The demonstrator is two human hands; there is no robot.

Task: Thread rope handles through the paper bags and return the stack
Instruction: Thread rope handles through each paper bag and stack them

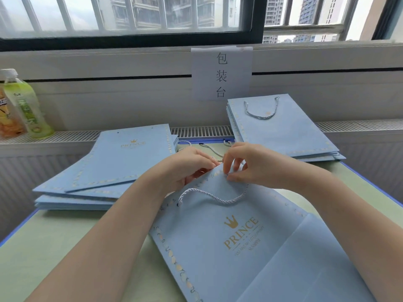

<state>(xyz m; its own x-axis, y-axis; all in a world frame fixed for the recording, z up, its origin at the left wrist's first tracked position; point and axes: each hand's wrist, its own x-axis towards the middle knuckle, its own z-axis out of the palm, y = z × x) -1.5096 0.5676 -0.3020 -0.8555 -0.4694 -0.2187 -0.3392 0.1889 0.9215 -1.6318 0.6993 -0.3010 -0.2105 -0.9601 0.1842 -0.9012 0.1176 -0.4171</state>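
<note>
Both my hands are up at the far top edge of the light blue PRINCE bag (218, 247) lying flat on the green table (54, 247). My left hand (185, 166) pinches the edge, and my right hand (246, 164) has its fingertips curled onto the paper beside it. One rope handle (211, 196) already loops across the bag's face. Unthreaded stack (104, 168) far left, finished stack (283, 131) far right, loose ropes (209, 148) between them.

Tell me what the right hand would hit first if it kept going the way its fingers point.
The right hand points left across the bag's top edge, so it would likely meet the left hand first, almost touching already; depth is uncertain.
</note>
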